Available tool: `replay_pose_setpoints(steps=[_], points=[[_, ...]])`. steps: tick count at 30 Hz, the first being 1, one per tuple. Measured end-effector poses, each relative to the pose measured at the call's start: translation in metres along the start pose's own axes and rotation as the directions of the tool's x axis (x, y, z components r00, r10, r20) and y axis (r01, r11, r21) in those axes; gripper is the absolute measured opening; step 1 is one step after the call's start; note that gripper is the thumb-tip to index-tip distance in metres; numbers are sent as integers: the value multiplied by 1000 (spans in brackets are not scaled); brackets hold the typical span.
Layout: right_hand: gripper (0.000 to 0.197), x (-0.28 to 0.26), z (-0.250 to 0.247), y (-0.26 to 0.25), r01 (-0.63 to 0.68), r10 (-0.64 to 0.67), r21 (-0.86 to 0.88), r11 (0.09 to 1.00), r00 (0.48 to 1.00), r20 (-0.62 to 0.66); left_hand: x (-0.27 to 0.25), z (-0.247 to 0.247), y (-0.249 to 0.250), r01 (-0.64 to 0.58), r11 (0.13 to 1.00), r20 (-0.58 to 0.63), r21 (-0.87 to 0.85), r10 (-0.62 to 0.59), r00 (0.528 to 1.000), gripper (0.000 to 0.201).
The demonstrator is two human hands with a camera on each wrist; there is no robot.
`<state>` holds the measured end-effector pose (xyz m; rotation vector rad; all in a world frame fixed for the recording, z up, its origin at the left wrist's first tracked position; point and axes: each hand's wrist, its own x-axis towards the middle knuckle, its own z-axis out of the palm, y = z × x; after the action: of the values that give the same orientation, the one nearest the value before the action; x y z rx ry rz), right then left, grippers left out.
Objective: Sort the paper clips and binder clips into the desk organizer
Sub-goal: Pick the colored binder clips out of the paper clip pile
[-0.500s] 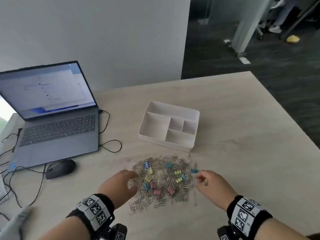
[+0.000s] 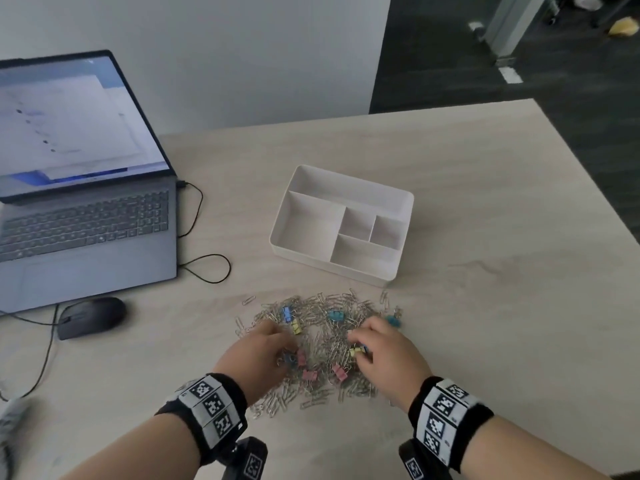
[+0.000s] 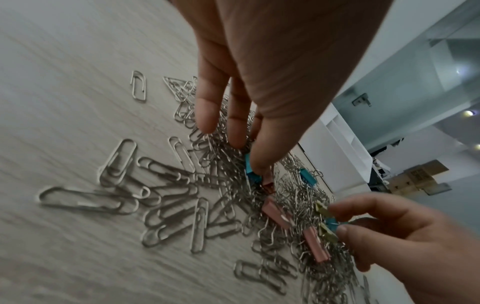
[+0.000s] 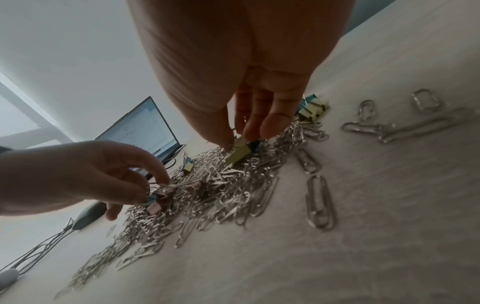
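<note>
None of the clips are sitting in the desk organizer (image 2: 341, 223) yet; its five compartments, at frame centre, are showing only bare white floors. The whole heap of paper clips (image 2: 322, 341) and coloured binder clips (image 2: 335, 315) is lying just below it on the table (image 2: 485, 237). The left hand (image 2: 254, 355), at lower centre, is pinching a blue binder clip (image 3: 250, 169) with curled fingers. The right hand (image 2: 388, 355) is nipping a yellow binder clip (image 4: 237, 153) between thumb and fingertips. Judging from this, sorting is only starting.
</note>
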<state>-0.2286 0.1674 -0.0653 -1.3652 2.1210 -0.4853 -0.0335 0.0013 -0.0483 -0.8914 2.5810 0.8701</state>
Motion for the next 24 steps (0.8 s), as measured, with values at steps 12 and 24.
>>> replay_pose_setpoints(steps=[12,24], points=[[14,-4,-45,10,-132,246,468,874,950,-191,11,-8,-2,-33,995,5,-91,34,999,3],[19,-4,-47,73,-320,555,595,737,789,-263,8,3,10,-13,1000,-26,17,13,1000,25]])
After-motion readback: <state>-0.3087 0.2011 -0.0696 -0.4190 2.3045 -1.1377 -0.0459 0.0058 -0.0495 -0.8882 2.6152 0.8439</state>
